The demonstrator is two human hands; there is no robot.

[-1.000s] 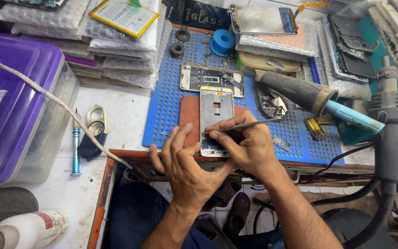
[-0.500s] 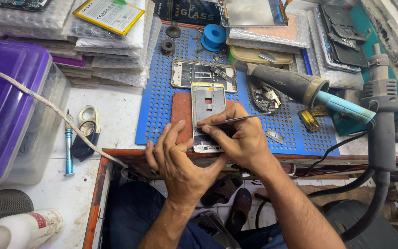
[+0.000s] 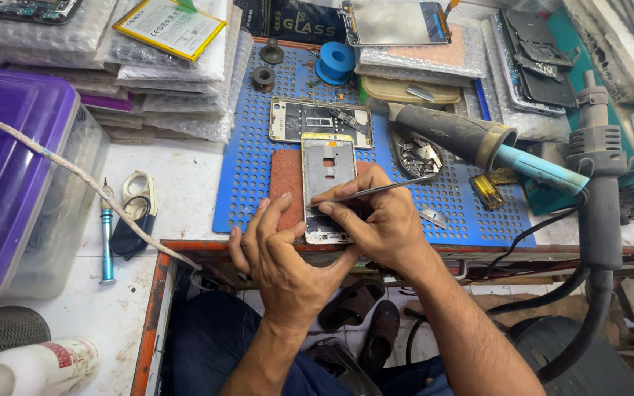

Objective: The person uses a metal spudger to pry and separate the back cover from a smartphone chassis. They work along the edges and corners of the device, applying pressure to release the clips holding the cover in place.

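A white phone frame (image 3: 327, 166) lies upright on a reddish pad (image 3: 285, 180) on the blue perforated mat (image 3: 247, 161). My left hand (image 3: 282, 253) rests on the mat's front edge, its fingers touching the frame's lower left side. My right hand (image 3: 374, 224) holds thin metal tweezers (image 3: 387, 189), their tip on the frame's lower half. A second phone frame (image 3: 320, 121) lies crosswise just behind the first.
A hot-air gun (image 3: 471, 143) lies to the right, a black handle with hose (image 3: 597, 198) further right. A blue tape roll (image 3: 334, 62) and bubble-wrapped parts (image 3: 163, 70) sit behind. At left are a purple-lidded box (image 3: 16, 169), a blue screwdriver (image 3: 106, 235) and a white bottle (image 3: 34, 363).
The view has shifted slightly; both hands stay on the white phone frame, with the tweezers working at its lower half.
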